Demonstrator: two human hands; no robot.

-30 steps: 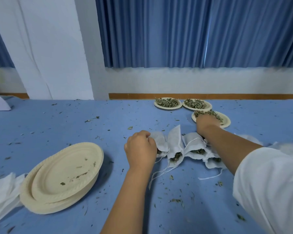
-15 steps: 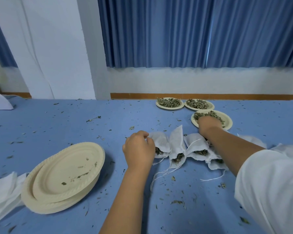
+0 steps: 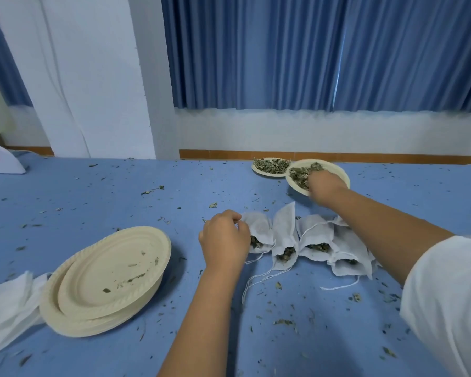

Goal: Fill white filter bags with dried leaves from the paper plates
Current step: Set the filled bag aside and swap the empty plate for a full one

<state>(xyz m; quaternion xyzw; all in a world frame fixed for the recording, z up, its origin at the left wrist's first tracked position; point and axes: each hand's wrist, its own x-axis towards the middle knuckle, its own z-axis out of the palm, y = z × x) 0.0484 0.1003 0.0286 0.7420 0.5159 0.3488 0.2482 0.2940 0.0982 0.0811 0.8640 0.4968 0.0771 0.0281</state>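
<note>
Several white filter bags lie in a row on the blue table, their mouths showing dried leaves and their drawstrings trailing toward me. My left hand pinches the edge of the leftmost filter bag. My right hand grips the near side of a paper plate of dried leaves, which is lifted off the table and tilted. The leaves are heaped on its left side. A second plate of leaves rests flat just behind it to the left.
A stack of empty paper plates sits at the near left, with a pile of unfilled white bags beside it. Leaf crumbs are scattered over the table. A white object lies at the far left edge. A wall and blue curtain stand behind.
My right hand has raised and tilted the leaf plate it rested on, now covering one of the back plates. My left hand stays at the leftmost bag.
</note>
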